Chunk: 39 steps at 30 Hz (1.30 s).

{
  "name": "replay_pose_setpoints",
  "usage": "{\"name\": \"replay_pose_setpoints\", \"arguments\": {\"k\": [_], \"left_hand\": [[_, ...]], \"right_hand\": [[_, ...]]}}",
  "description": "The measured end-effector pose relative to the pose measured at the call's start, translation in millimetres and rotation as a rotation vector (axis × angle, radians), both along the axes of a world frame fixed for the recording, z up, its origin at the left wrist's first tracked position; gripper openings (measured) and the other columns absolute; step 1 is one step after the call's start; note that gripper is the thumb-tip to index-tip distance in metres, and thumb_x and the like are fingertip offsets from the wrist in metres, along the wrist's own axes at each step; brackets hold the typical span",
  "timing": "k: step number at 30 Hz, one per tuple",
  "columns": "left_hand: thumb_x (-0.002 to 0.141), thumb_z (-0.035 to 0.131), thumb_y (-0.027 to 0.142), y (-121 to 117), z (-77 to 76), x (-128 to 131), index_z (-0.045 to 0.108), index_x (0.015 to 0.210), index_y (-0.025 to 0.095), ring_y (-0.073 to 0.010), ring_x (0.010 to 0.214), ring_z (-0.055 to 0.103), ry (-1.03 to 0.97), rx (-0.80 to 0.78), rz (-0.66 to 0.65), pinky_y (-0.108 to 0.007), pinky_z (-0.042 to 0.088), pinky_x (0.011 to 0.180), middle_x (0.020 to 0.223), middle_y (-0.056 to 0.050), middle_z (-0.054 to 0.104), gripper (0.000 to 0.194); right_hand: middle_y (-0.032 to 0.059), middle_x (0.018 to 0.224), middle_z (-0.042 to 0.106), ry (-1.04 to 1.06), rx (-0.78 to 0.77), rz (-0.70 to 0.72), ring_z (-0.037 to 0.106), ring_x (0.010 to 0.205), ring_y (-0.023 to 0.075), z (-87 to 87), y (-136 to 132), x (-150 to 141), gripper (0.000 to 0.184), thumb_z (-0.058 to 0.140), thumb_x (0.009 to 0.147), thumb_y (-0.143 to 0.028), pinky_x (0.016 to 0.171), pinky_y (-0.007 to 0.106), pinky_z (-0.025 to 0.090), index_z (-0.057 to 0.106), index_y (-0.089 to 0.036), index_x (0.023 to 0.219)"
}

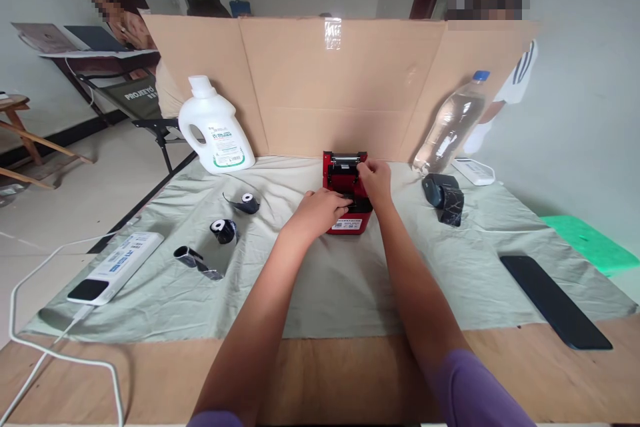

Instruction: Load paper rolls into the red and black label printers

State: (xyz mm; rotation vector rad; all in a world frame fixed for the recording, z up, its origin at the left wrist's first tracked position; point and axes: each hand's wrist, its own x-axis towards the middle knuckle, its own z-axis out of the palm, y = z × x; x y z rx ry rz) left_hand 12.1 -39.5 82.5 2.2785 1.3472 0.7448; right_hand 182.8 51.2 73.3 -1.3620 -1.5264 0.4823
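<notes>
A small red label printer [349, 221] stands in the middle of the cloth with its lid [345, 170] raised. A metal bar and a dark roller show on the lid, and a white printed sticker is on the front. My left hand [323, 210] lies over the printer's left front rim, fingers stretched into the opening. Beside the lid's right edge is my right hand [376, 180], its fingers pinched together; whatever they hold is hidden. To the left lie a small black roll [249, 203], a second black roll [223, 231] and a loose curled black strip [190, 257].
A white detergent bottle [215, 127] and a clear bottle [453, 123] stand before a cardboard screen [340, 87]. On the right are a dark device with a patterned strip [443, 197], a white device [474, 171] and a phone [555, 300]. A cabled power bank [117, 267] lies left. People are behind.
</notes>
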Motion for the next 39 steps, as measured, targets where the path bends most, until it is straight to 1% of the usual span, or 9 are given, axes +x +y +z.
{"name": "replay_pose_setpoints", "arguments": {"k": [2, 6, 12, 14, 17, 23, 26, 29, 39], "left_hand": [[0.091, 0.051, 0.025, -2.9, 2.2, 1.8, 0.078, 0.108, 0.033, -0.0341, 0.118, 0.057, 0.042, 0.003, 0.007, -0.047, 0.035, 0.102, 0.119, -0.007, 0.073, 0.032], [0.093, 0.048, 0.024, -7.2, 6.3, 5.7, 0.078, 0.109, 0.032, -0.0352, 0.117, 0.056, 0.091, -0.008, 0.017, -0.049, 0.033, 0.102, 0.12, -0.009, 0.072, 0.035], [0.095, 0.049, 0.021, -15.6, 15.3, 16.2, 0.076, 0.112, 0.033, -0.0315, 0.118, 0.056, 0.138, 0.026, 0.048, -0.046, 0.034, 0.102, 0.12, -0.007, 0.072, 0.034], [0.098, 0.044, 0.022, -20.4, 20.6, 20.1, 0.074, 0.117, 0.033, -0.0291, 0.117, 0.056, 0.24, 0.044, 0.057, -0.045, 0.037, 0.1, 0.12, -0.005, 0.071, 0.037], [0.1, 0.042, 0.026, -22.3, 27.1, 21.7, 0.072, 0.12, 0.033, -0.0278, 0.118, 0.055, 0.317, 0.068, 0.065, -0.044, 0.04, 0.1, 0.122, -0.004, 0.07, 0.037], [0.096, 0.048, 0.04, 16.5, 3.2, -2.0, 0.064, 0.133, 0.028, -0.0273, 0.129, 0.05, -0.209, 0.066, 0.269, -0.041, 0.038, 0.11, 0.134, -0.008, 0.061, 0.041], [0.091, 0.05, 0.03, 37.3, -23.3, -14.3, 0.049, 0.147, 0.022, -0.0274, 0.134, 0.049, -0.57, -0.305, 0.397, -0.04, 0.041, 0.108, 0.145, -0.012, 0.053, 0.057], [0.087, 0.052, 0.032, 44.2, -41.6, -17.4, 0.038, 0.153, 0.021, -0.0263, 0.135, 0.05, -0.809, -0.608, 0.373, -0.039, 0.044, 0.105, 0.145, -0.011, 0.056, 0.068], [0.079, 0.055, 0.031, 37.0, -53.5, -10.3, 0.053, 0.141, 0.032, -0.0227, 0.132, 0.052, -0.909, -0.586, 0.242, -0.036, 0.039, 0.11, 0.138, 0.001, 0.062, 0.063]], "right_hand": [[0.0047, 0.088, 0.064, 0.074, 0.113, -0.095, 0.058, 0.087, 0.0197, -2.2, 4.2, -2.3, 0.017, 0.049, 0.082, -0.035, 0.079, 0.03, 0.046, 0.058, -0.021, 0.081], [0.0102, 0.124, 0.061, 0.231, 0.088, 0.058, 0.058, 0.108, 0.019, -8.9, 16.9, -1.7, 0.037, 0.054, 0.083, -0.043, 0.095, 0.031, 0.045, 0.055, -0.021, 0.113], [0.002, 0.085, 0.063, 0.391, -0.032, 0.12, 0.058, 0.09, 0.0192, -22.5, 15.3, 12.1, 0.021, 0.054, 0.079, -0.043, 0.086, 0.033, 0.047, 0.056, -0.022, 0.079], [0.001, 0.087, 0.063, 0.472, -0.065, 0.141, 0.058, 0.093, 0.0202, -34.2, 9.0, 17.0, 0.015, 0.058, 0.071, -0.036, 0.088, 0.034, 0.047, 0.059, -0.023, 0.079], [0.0, 0.105, 0.066, 0.641, -0.137, 0.185, 0.058, 0.106, 0.0222, -56.5, -0.1, 22.6, 0.036, 0.061, 0.061, -0.027, 0.095, 0.037, 0.047, 0.063, -0.027, 0.097], [-0.0021, 0.12, 0.067, 0.921, -0.263, 0.353, 0.06, 0.112, 0.024, -80.8, -9.4, 20.5, 0.054, 0.063, 0.061, -0.027, 0.1, 0.042, 0.049, 0.061, -0.031, 0.115], [-0.0024, 0.119, 0.069, 0.994, -0.245, 0.405, 0.062, 0.11, 0.0247, -84.2, -9.9, 16.7, 0.052, 0.064, 0.064, -0.029, 0.1, 0.044, 0.05, 0.062, -0.03, 0.116], [-0.0025, 0.119, 0.069, 1.0, -0.233, 0.437, 0.063, 0.112, 0.0248, -89.0, -7.9, 16.4, 0.051, 0.064, 0.065, -0.03, 0.101, 0.044, 0.05, 0.063, -0.03, 0.117], [-0.0018, 0.115, 0.069, 1.029, -0.232, 0.284, 0.064, 0.107, 0.0226, -98.5, -1.0, 15.8, 0.079, 0.065, 0.061, -0.028, 0.099, 0.042, 0.052, 0.05, -0.03, 0.139]]}}
